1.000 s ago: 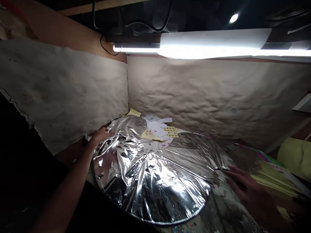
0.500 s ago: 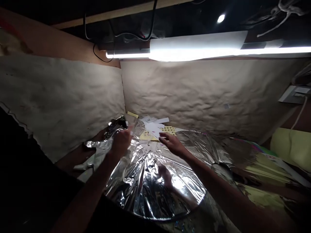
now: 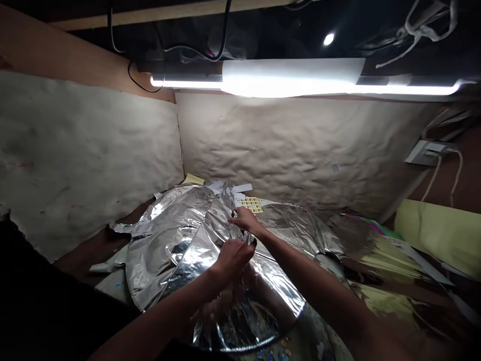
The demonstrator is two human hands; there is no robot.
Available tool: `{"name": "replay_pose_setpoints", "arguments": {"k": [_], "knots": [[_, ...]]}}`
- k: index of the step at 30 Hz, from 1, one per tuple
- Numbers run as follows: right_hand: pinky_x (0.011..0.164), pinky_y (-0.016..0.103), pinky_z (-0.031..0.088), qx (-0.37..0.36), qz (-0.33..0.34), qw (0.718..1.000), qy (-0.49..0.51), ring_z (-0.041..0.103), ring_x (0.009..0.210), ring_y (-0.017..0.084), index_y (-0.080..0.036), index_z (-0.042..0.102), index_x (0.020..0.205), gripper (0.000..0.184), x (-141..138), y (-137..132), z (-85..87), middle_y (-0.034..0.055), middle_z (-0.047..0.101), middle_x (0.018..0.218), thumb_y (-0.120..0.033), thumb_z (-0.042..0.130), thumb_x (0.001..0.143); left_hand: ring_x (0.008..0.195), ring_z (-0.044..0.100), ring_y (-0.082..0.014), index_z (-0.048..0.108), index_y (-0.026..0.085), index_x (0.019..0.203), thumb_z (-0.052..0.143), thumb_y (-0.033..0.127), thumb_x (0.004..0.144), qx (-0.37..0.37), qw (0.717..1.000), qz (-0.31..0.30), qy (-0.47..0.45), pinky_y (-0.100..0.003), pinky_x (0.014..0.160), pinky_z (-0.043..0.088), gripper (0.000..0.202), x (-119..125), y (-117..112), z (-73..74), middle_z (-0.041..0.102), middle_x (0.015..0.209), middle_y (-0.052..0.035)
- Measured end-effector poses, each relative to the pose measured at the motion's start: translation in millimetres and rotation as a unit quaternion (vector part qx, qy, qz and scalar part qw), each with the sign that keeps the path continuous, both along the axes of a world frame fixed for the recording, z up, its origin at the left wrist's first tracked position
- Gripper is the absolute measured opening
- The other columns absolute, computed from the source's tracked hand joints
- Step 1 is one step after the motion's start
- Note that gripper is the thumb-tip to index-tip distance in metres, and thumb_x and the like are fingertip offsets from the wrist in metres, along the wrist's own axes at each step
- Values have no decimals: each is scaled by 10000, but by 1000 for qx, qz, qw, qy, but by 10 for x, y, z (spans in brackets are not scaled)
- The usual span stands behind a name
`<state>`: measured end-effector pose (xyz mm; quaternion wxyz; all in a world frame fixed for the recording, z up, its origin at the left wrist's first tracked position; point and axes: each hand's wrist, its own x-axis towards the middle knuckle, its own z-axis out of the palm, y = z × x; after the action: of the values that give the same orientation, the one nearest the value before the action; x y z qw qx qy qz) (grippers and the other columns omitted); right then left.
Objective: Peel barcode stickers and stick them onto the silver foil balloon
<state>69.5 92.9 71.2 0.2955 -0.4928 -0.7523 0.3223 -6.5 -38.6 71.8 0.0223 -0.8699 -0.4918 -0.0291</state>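
Crinkled silver foil lies over the work surface, with a rounded front edge and small tabs at its left. My left hand is closed on a gathered bit of this foil near the middle. Just beyond it, my right hand has its fingers bent in and pinching the foil. A small dark spot shows at the right fingertips, too small to name. Behind the hands lie white paper strips and a yellow sheet printed with small dark marks.
Papered walls close in the back and left. A lit tube lamp hangs low above. At the right are more shiny film with yellow reflections, a yellow sheet and a socket plate with cables.
My left hand has moved right and nearer, bringing a flap of foil across the white paper. My right hand has moved slightly left and closed on the foil. The view has shifted slightly right.
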Motion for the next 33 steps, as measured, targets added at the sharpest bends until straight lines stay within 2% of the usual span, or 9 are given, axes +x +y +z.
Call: {"name": "replay_pose_setpoints", "arguments": {"k": [3, 6, 11, 14, 17, 21, 23, 27, 33], "knots": [[726, 285, 412, 51, -47, 997, 42, 615, 786, 218, -158, 671, 643, 92, 114, 41, 22, 52, 676, 716, -233, 677, 696, 850, 693, -260, 367, 168, 1418, 560, 293, 921, 5, 999, -11, -43, -349, 712, 537, 547, -200, -171, 22, 683, 1044, -137], [706, 258, 421, 96, -102, 984, 111, 606, 777, 183, -154, 696, 793, 221, 553, 57, 76, 45, 694, 809, -352, 601, 769, 1102, 616, -246, 272, 290, 1478, 516, 474, 932, 51, 976, -13, -214, -352, 905, 514, 626, -626, -349, -40, 573, 1318, -98], [595, 274, 432, 103, -215, 956, 173, 582, 657, 178, -115, 662, 872, 516, 1494, -166, -205, 76, 681, 775, -595, 496, 779, 1386, 309, -378, 191, 276, 1529, 550, 602, 855, 114, 979, 66, -155, -519, 1060, 385, 830, -1260, -553, -518, 345, 1521, -122], [555, 282, 416, 86, -260, 950, 151, 559, 587, 175, -113, 662, 778, 493, 1942, -370, -498, 66, 659, 673, -591, 555, 725, 1393, 305, -357, 90, 313, 1538, 526, 611, 863, 54, 991, 36, -118, -497, 1061, 394, 857, -1271, -693, -779, 305, 1541, -91], [550, 295, 413, 72, -296, 947, 98, 555, 560, 186, -123, 658, 727, 405, 2337, -528, -687, 41, 625, 591, -521, 613, 667, 1404, 282, -352, -5, 311, 1533, 523, 637, 849, 17, 992, 10, -121, -505, 1077, 377, 924, -1102, -806, -863, 237, 1558, -82], [692, 370, 476, 71, -314, 947, 16, 633, 725, 255, -117, 670, 1014, 470, 2723, -682, -671, 77, 690, 772, -395, 662, 634, 1401, 256, -392, 97, 343, 1526, 516, 687, 821, -33, 995, 0, -96, -574, 1054, 372, 889, -904, -857, -875, 180, 1560, -101], [839, 433, 471, 125, -306, 942, -60, 629, 952, 301, -118, 584, 1224, 576, 2764, -736, -577, 146, 681, 1046, -375, 624, 710, 1402, 230, -414, 134, 354, 1520, 525, 707, 800, -35, 995, 3, -97, -606, 1054, 348, 892, -859, -865, -889, 143, 1563, -109], [1084, 488, 318, 275, -234, 912, -193, 379, 1347, 308, -127, 397, 1421, 608, 2470, -712, -430, 180, 438, 1443, -390, 500, 883, 1407, 196, -429, 145, 404, 1506, 510, 725, 797, -38, 995, 1, -91, -631, 1051, 326, 860, -815, -877, -906, 107, 1573, -80], [1148, 471, 206, 66, -29, 943, -324, 213, 1444, 298, -189, 341, 1480, 658, 1888, -470, -693, 114, 263, 1562, -561, 377, 938, 1409, 212, -410, 126, 392, 1509, 447, 735, 823, -63, 995, 5, -73, -621, 1062, 308, 832, -795, -876, -906, 106, 1571, -95]]}}
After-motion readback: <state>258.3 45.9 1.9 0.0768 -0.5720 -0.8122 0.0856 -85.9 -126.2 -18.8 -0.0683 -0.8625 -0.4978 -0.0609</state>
